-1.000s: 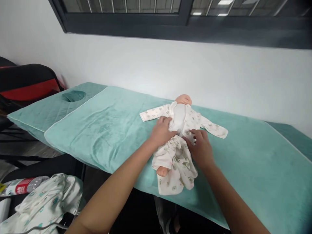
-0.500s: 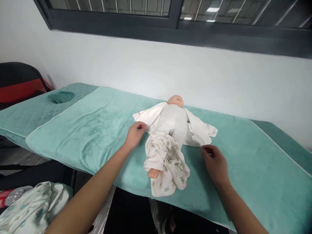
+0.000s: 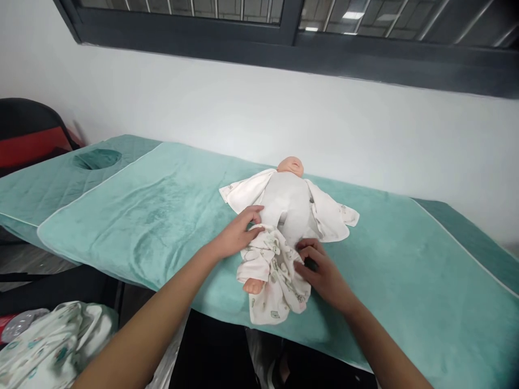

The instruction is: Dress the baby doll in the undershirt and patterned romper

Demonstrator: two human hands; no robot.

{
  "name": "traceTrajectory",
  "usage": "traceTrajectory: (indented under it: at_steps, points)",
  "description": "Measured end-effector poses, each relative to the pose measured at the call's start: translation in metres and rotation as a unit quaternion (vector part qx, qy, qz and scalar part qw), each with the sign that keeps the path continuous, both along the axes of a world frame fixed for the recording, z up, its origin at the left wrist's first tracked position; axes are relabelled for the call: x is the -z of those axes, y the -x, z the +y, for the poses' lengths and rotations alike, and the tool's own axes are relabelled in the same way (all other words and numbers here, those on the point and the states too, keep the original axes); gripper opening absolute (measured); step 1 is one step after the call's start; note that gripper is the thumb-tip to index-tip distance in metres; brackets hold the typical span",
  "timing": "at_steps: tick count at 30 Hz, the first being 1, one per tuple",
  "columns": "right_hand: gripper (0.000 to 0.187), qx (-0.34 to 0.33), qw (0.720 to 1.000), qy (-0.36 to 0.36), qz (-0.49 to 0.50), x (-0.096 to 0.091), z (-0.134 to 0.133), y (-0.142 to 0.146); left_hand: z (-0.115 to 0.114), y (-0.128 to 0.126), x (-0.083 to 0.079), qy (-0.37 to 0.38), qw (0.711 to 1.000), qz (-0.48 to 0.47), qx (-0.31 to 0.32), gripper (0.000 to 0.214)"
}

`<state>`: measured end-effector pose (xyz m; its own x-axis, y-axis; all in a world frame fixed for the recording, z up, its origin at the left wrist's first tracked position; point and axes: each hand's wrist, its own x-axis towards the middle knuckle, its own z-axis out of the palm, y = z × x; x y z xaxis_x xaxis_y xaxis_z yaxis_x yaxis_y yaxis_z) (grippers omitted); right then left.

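Observation:
A baby doll (image 3: 287, 202) lies on its back on a teal towel (image 3: 162, 216), head toward the wall. Its white printed top (image 3: 328, 216) is spread open to both sides, baring the grey cloth torso. Printed trousers (image 3: 275, 270) cover the legs, with one foot (image 3: 253, 286) poking out. My left hand (image 3: 239, 233) grips the waistband at the doll's left hip. My right hand (image 3: 320, 270) has its fingers curled on the trousers at the other hip.
The towel covers a padded teal table (image 3: 466, 243) with a face hole (image 3: 97, 159) at the far left. A white wall and dark window frame rise behind it. More printed clothing (image 3: 48, 346) lies at the lower left, and a black and red chair (image 3: 28, 135) stands beyond.
The top's two flaps were pulled open off the torso. Both hands then came back inward from the sides and closed on the trousers' waistband.

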<state>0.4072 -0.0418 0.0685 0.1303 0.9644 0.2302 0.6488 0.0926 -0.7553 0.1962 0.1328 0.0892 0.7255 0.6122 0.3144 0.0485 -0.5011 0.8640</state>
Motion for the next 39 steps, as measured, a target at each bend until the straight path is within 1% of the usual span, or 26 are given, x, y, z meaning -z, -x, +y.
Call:
traceTrajectory:
  at_steps: [2, 3, 6, 7, 8, 10, 11, 13, 15, 17, 19, 22, 23, 24, 26, 28, 31, 33, 36, 39]
  points:
    - [0.017, 0.069, 0.994, -0.069, -0.042, 0.009, 0.007, -0.003, 0.000, -0.011, 0.004, 0.009, 1.000, -0.006, -0.015, 0.007]
    - [0.017, 0.090, 0.990, -0.094, -0.061, 0.012, 0.012, -0.005, 0.001, -0.016, 0.006, 0.015, 1.000, -0.009, -0.026, 0.008]
    - [0.015, 0.112, 0.980, -0.143, -0.079, 0.015, 0.030, -0.012, 0.010, -0.029, 0.012, 0.031, 0.995, -0.035, -0.085, 0.008]
    - [0.014, 0.128, 0.978, -0.147, -0.071, 0.012, 0.038, -0.015, 0.014, -0.034, 0.013, 0.042, 0.992, -0.045, -0.111, 0.008]
    - [0.013, 0.158, 0.975, -0.146, -0.061, 0.009, 0.046, -0.020, 0.018, -0.038, 0.013, 0.056, 0.988, -0.055, -0.136, 0.009]
    - [0.013, 0.243, 0.961, -0.129, -0.037, 0.001, 0.065, -0.032, 0.028, -0.047, 0.014, 0.094, 0.978, -0.069, -0.175, 0.011]
    - [0.014, 0.283, 0.951, -0.120, -0.015, -0.003, 0.076, -0.040, 0.033, -0.052, 0.015, 0.114, 0.973, -0.075, -0.185, 0.011]
    - [0.018, 0.332, 0.935, -0.115, 0.044, -0.007, 0.097, -0.054, 0.043, -0.062, 0.019, 0.150, 0.968, -0.088, -0.179, 0.012]
    - [0.021, 0.345, 0.926, -0.120, 0.098, -0.006, 0.115, -0.065, 0.050, -0.070, 0.025, 0.188, 0.965, -0.099, -0.154, 0.016]
    - [0.023, 0.351, 0.921, -0.123, 0.113, 0.000, 0.125, -0.070, 0.056, -0.074, 0.033, 0.226, 0.960, -0.110, -0.126, 0.021]
    - [0.023, 0.350, 0.922, -0.118, 0.113, 0.006, 0.126, -0.071, 0.059, -0.076, 0.039, 0.287, 0.944, -0.135, -0.088, 0.026]
    - [0.025, 0.324, 0.936, -0.078, 0.118, 0.010, 0.120, -0.072, 0.063, -0.075, 0.041, 0.384, 0.906, -0.172, -0.045, 0.028]
    - [0.028, 0.310, 0.942, -0.055, 0.114, 0.008, 0.117, -0.074, 0.063, -0.075, 0.040, 0.395, 0.901, -0.175, -0.043, 0.028]
    - [0.031, 0.293, 0.949, -0.030, 0.109, 0.006, 0.114, -0.076, 0.064, -0.074, 0.039, 0.393, 0.902, -0.173, -0.046, 0.028]
    - [0.036, 0.245, 0.963, 0.021, 0.109, 0.000, 0.107, -0.083, 0.063, -0.072, 0.037, 0.376, 0.910, -0.167, -0.052, 0.026]
    - [0.036, 0.187, 0.969, 0.061, 0.149, -0.005, 0.099, -0.089, 0.062, -0.069, 0.036, 0.366, 0.916, -0.158, -0.045, 0.023]
    - [0.034, 0.096, 0.957, 0.109, 0.250, -0.010, 0.088, -0.096, 0.061, -0.065, 0.035, 0.337, 0.933, -0.124, -0.024, 0.020]
    - [0.034, 0.058, 0.950, 0.124, 0.280, -0.011, 0.083, -0.097, 0.061, -0.062, 0.034, 0.278, 0.954, -0.109, -0.028, 0.020]
    - [0.034, 0.051, 0.950, 0.115, 0.287, -0.010, 0.082, -0.094, 0.060, -0.061, 0.033, 0.189, 0.975, -0.105, -0.047, 0.019]
    - [0.030, 0.054, 0.945, 0.103, 0.306, -0.009, 0.084, -0.089, 0.057, -0.062, 0.033, 0.155, 0.981, -0.099, -0.066, 0.020]
